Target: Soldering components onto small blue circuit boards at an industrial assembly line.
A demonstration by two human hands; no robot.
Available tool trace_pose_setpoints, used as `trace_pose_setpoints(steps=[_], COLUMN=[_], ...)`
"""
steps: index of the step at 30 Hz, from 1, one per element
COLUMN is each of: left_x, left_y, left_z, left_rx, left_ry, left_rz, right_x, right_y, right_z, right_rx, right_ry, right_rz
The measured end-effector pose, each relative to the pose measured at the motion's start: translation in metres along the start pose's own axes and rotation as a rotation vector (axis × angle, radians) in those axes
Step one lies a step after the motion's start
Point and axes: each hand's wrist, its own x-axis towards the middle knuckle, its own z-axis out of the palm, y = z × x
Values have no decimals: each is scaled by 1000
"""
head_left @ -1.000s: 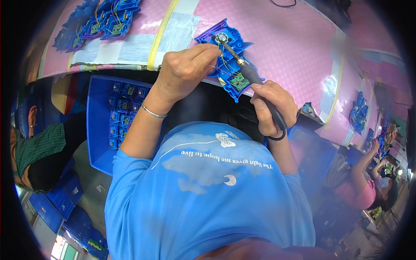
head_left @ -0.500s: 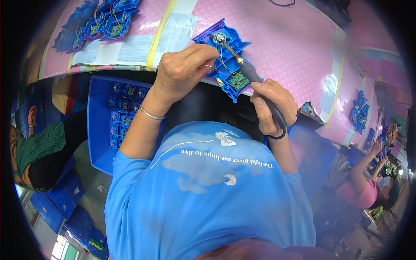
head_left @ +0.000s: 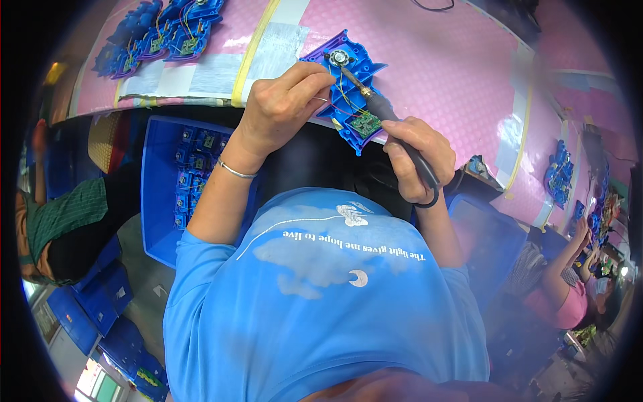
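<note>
A blue plastic shell half (head_left: pixel 360 68) with purple edging lies at the near edge of the pink-covered table. In its upper end sits a round metal part (head_left: pixel 339 57); a green circuit board (head_left: pixel 366 123) with thin yellow and red wires fills the lower end. My right hand (head_left: pixel 423 155) is closed round the dark handle of a soldering iron (head_left: pixel 380 105), whose tip touches or nearly touches the round part's near edge. Left of the shell, my left hand (head_left: pixel 284 107) pinches a thin silvery strand that looks like solder wire (head_left: pixel 321 99); its fingertips partly hide the strand.
More blue shells with boards (head_left: pixel 191 30) lie at the table's far left. A blue bin (head_left: pixel 157 194) holding similar assemblies stands below the table edge, left of me. Another blue shell (head_left: pixel 557 173) lies right. Co-workers sit at both sides; one person's arm (head_left: pixel 559 254) reaches to the table.
The iron's tip has shifted slightly from the middle of the round part toward its near edge. Both hands keep their grips, and the view has shifted a little.
</note>
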Motion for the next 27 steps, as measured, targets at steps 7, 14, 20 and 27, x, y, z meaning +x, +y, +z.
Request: trace_pose_setpoints(steps=[7,14,20,27], left_x=[0,-1,0,0], left_y=[-5,-8,-8,-9], left_z=[6,8,8,9], left_rx=[19,35,22,35], left_ry=[19,25,40,29], left_rz=[45,68,89,65], right_x=[2,4,3,3], right_y=[6,6,7,-2], right_z=[5,7,5,1], right_rx=[2,2,4,3], right_ry=[42,37,28,12], right_rz=[30,44,48,-35])
